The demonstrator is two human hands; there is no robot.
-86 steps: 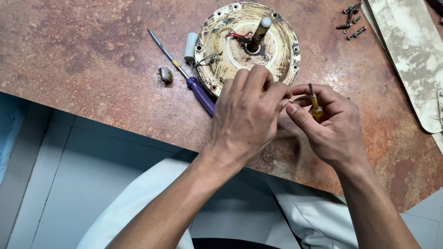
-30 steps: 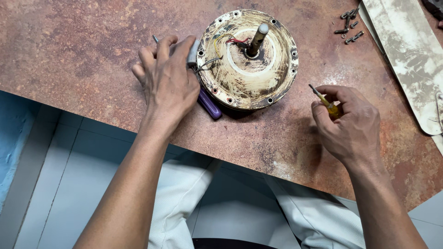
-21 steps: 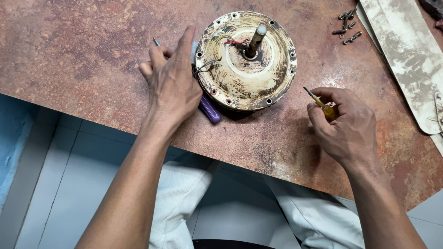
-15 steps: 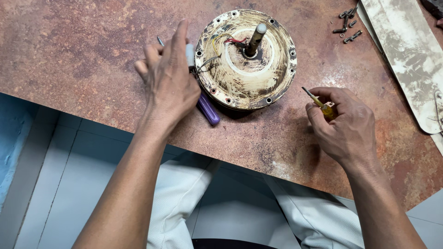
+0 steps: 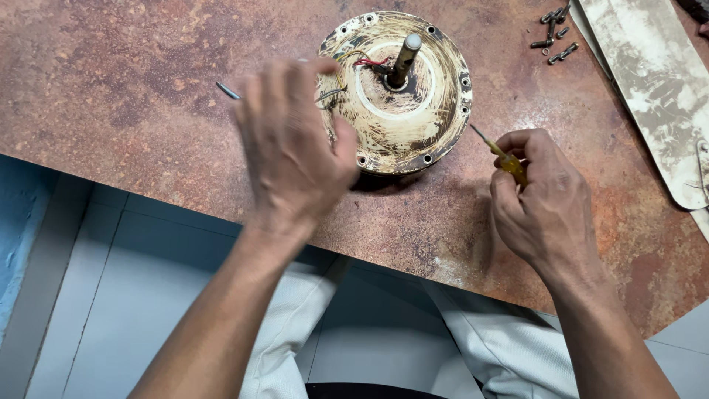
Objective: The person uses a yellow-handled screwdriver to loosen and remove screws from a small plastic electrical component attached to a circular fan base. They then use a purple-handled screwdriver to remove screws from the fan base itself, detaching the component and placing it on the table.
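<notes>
A round, dirty cream ceiling-fan motor (image 5: 413,111) with a centre shaft and red wires sits on the rust-brown table (image 5: 111,96). My left hand (image 5: 295,148), blurred in motion, hovers by the motor's left side. It covers the handle of a long screwdriver, and only the metal tip (image 5: 227,90) shows. Whether the hand holds anything is hidden. My right hand (image 5: 543,203) rests on the table to the right of the motor. It grips a small yellow-handled screwdriver (image 5: 508,161) whose tip points at the motor's rim.
Several loose dark screws (image 5: 554,33) lie at the back right. A worn pale fan blade (image 5: 657,89) stretches along the right edge. The table's near edge (image 5: 413,266) runs above my white-trousered legs and a tiled floor.
My left hand has shifted right toward the motor and now hides the purple handle and the small white cylinder. My right hand has stayed in place with its screwdriver.
</notes>
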